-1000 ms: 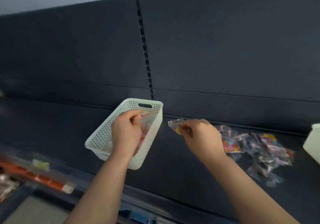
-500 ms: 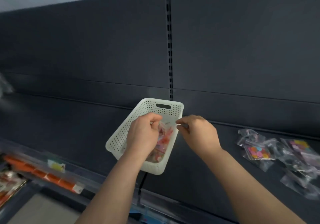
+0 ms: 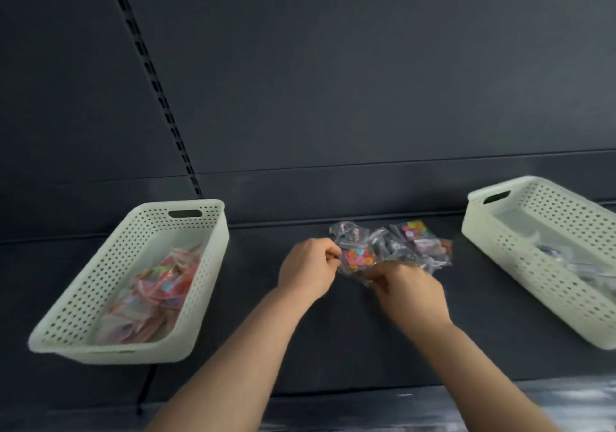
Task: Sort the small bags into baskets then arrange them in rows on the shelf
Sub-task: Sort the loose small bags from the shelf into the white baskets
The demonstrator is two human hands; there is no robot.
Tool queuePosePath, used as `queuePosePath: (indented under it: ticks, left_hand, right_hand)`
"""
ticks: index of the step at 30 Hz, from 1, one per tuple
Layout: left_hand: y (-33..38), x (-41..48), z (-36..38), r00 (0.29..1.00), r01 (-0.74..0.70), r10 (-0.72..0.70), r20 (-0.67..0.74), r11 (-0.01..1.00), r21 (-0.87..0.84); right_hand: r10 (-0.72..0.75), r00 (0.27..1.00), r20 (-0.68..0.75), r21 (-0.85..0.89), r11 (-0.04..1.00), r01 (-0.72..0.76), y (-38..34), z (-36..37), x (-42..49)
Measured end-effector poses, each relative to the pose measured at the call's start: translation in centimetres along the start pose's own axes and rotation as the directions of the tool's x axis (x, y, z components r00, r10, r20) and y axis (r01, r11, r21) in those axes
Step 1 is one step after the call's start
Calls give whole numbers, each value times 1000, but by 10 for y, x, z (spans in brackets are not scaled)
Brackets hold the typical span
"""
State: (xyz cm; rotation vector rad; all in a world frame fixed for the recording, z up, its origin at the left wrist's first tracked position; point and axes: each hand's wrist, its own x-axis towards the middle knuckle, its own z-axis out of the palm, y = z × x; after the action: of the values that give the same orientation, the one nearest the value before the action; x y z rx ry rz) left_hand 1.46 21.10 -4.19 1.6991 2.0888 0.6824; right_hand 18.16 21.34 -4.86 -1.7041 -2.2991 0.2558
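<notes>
Head view: a colourful bag [image 3: 358, 258] is pinched by the left hand [image 3: 308, 271] and a clear bag [image 3: 361, 277] by the right hand [image 3: 411, 295], both at the near-left edge of the pile [image 3: 423, 248].

1. Reaches up from the bottom edge with the bare left forearm [image 3: 233, 358] and right forearm [image 3: 483, 365], converging toward the middle.
2. Pinches the left edge of a small bag [image 3: 358, 258] with the left hand [image 3: 308, 266], fingers curled, knuckles up.
3. Grips the same bag's lower edge with the right hand [image 3: 410, 290], fingers curled under, back of the hand facing the camera.
4. Holds both hands close together, not touching.
</notes>
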Motion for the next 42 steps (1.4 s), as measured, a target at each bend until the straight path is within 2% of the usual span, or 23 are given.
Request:
queuePosePath:
  ticks: [5, 8, 13, 15, 19, 21, 23, 25, 27, 30, 32, 35, 39, 42]
  left_hand:
    - [20, 15, 32, 997, -76, 75, 7, 986, 146]
    - [19, 13, 38, 999, -47, 48, -4, 990, 134]
    - [19, 8, 32, 999, -30, 26, 34, 992, 120]
    - [20, 6, 31, 999, -5, 1, 41, 995, 100]
    - [20, 6, 34, 999, 53, -52, -15, 997, 62]
    - [22, 7, 36, 999, 42, -39, -30, 992, 116]
    - [24, 7, 36, 999, 21, -15, -40, 985, 171]
    - [25, 7, 36, 996, 5, 8, -91, 990, 144]
    - [25, 8, 33, 984, 12, -8, -179, 1000, 20]
    - [25, 2, 22, 969, 24, -46, -243, 996, -91]
    - [21, -6, 7, 955, 39, -53, -291, 998, -52]
    - [3, -23, -32, 885, 103, -78, -459, 994, 30]
    - [-34, -56, -94, 760, 286, -189, -622, 956, 59]
    - [-72, -86, -127, 726, 463, -326, -605, 883, 80]
  right_hand:
    - [63, 995, -75, 9, 998, -63, 34, -8, 9]
    - [79, 989, -124, 7, 997, -78, 53, -11, 31]
    - [157, 986, -52, -48, 986, -159, 72, -5, 76]
    - [181, 981, -70, -76, 980, -186, 74, 1, 85]
    - [185, 981, -64, -135, 972, -192, 72, 6, 90]
    - [162, 986, -28, -168, 972, -164, 70, 4, 90]
    - [125, 991, -51, -126, 983, -131, 69, -2, 88]
    - [31, 977, -212, 26, 999, -26, 68, -11, 83]
    - [-61, 938, -342, 175, 976, 127, 64, -17, 78]
    - [-144, 958, -250, 216, 956, 200, 48, -16, 72]
    - [-157, 962, -222, 235, 949, 209, 34, -10, 70]
    - [-208, 961, -184, 271, 929, 253, -1, 0, 63]
    - [-357, 926, -123, 298, 876, 378, -62, 8, 47]
    - [-428, 898, -104, 332, 836, 437, -107, 12, 37]
